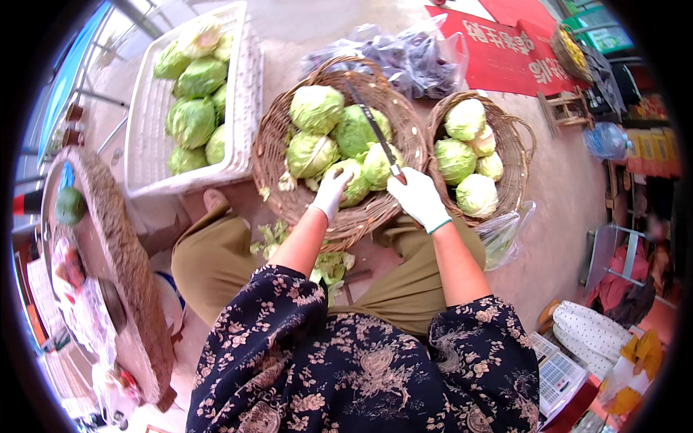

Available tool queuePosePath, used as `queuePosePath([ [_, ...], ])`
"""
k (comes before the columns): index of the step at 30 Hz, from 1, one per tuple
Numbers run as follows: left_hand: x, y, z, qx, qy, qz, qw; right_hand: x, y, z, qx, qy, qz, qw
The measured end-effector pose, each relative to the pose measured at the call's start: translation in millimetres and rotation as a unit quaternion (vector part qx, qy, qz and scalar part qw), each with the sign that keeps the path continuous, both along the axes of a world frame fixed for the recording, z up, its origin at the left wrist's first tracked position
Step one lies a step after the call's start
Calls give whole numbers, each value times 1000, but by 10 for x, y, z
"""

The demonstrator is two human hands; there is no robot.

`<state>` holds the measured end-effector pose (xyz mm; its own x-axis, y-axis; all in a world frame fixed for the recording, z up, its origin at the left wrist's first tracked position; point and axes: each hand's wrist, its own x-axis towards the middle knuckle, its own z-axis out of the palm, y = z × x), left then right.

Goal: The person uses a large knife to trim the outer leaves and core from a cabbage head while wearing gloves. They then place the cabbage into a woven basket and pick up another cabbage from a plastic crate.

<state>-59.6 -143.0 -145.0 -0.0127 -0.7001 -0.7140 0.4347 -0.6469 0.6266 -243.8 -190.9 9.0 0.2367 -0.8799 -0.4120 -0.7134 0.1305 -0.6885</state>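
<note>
Several pale green cabbages (316,110) lie in a large brown wicker basket (271,159) in front of my knees. My left hand (332,193), in a white glove, grips a cabbage (355,186) at the basket's near side; its fingertips are partly hidden against the leaves. A white glove also covers my right hand (419,196). It is closed around the handle of a long knife (377,130), whose dark, narrow blade points up and away to the left over the cabbages. Loose cabbage leaves (333,265) lie on the ground between my legs.
A white plastic crate (141,162) of cabbages stands at the left, a smaller wicker basket (516,177) of trimmed cabbages at the right. Beyond are purple-grey plastic bags (419,61). A stone-edged table (133,289) is at my left; a clear plastic bag (509,234) lies beside my right knee.
</note>
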Motion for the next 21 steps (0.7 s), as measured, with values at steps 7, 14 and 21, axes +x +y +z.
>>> queuePosePath([
  [7, -575, -836, -591, -61, -376, -200, 903, -55, -457, 258, -136, -43, -15, 990],
  [14, -895, -941, -800, -89, -488, -89, 864, -374, -718, 231, -98, -69, -107, 987],
  [21, -466, -481, -310, -123, -165, 56, 977, -503, -793, 133, -70, -146, -149, 976],
])
